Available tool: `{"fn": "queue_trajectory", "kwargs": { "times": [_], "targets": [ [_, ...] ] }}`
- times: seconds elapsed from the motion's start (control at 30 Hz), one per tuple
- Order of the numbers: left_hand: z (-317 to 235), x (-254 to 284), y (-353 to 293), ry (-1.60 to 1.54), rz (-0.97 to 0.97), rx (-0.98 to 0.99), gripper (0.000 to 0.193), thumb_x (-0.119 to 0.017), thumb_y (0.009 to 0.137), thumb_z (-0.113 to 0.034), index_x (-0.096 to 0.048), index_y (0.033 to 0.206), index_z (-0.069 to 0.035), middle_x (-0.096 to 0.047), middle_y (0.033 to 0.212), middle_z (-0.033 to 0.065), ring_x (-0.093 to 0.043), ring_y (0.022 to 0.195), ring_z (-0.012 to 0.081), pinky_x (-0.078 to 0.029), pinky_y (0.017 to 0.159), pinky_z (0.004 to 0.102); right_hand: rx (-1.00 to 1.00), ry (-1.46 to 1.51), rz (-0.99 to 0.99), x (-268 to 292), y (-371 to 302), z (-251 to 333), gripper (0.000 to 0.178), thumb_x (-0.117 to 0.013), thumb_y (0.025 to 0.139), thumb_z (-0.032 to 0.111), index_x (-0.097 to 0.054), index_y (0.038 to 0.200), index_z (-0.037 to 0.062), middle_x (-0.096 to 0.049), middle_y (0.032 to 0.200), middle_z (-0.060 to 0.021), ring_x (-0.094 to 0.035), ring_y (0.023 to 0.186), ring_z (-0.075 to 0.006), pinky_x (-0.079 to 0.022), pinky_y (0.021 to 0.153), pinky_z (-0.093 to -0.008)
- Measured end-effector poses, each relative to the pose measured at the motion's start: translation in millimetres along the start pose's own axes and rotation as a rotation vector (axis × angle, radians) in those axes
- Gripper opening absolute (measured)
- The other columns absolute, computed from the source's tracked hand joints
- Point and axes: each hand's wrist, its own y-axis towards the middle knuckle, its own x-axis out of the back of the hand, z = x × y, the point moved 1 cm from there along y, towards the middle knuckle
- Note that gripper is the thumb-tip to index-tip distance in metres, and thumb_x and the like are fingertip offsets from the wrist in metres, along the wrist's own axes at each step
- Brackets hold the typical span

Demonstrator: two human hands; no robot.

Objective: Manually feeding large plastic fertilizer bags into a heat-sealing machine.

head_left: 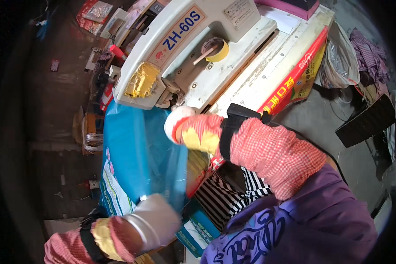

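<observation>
Far left, small red packet [54, 65] on the dark floor [57, 176]. Next, cardboard [90, 123] with a bundle of white strands [93, 141] beside it; higher up, a red bag [87, 15]. Left sleeve [59, 244], red check, black strap, yellow band, comes in at bottom left. Teal plastic [124, 145], glossy, printed lower down, hangs just below the machine head, between the two hands. Left hand [156, 220], white glove, is at the lower right part of the plastic; motion-blurred, cannot tell if it grips or how wide the fingers are. White machine [132, 90] arches over the top middle, gold tape [143, 79] on its end. Right hand [180, 122], white glove, sits just under the machine head at the plastic's upper right; fingers hidden, cannot tell if it holds the plastic. Below, between the forearms, a second teal pack [198, 233] near striped fabric [215, 196]. Yellow tape roll [222, 53] and a stick [202, 57] lie on the machine base. Right sleeve [273, 152], red check, black strap, crosses in front of the bench [264, 72]; red-yellow sheet [290, 83] along the bench's near edge, pink box [290, 6] at its far end. Far right: whitish sack [341, 64], checked cloth [367, 53], black slab [366, 121].
</observation>
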Motion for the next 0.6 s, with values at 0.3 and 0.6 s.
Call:
{"fn": "queue_trajectory", "kwargs": {
  "times": [0.3, 0.6],
  "targets": [
    [-6, 39, 46, -0.145, -0.218, -0.245, 0.029, -0.054, 0.078, -0.032, -0.066, 0.071, -0.007, -0.061, 0.066, 0.0116, -0.062, 0.067, 0.0295, -0.049, 0.059, 0.0395, 0.496, 0.254, 0.202, -26, -113, 58, 0.02, -0.06, 0.074, 0.023, -0.063, 0.069, 0.0039, -0.062, 0.065, -0.0116, -0.058, 0.058, -0.0308, -0.048, 0.054, -0.0382],
    [8, 15, 43, -0.171, -0.161, -0.105, 0.05, -0.045, 0.084, -0.051, -0.066, 0.075, -0.007, -0.061, 0.071, 0.0089, -0.06, 0.072, 0.0295, -0.047, 0.062, 0.0408, -0.347, 0.665, -0.08, 59, -72, -16, 0.045, -0.056, 0.078, 0.037, -0.055, 0.106, 0.0016, -0.063, 0.095, -0.0188, -0.062, 0.085, -0.0305, -0.049, 0.074, -0.0368]
  ]
}}
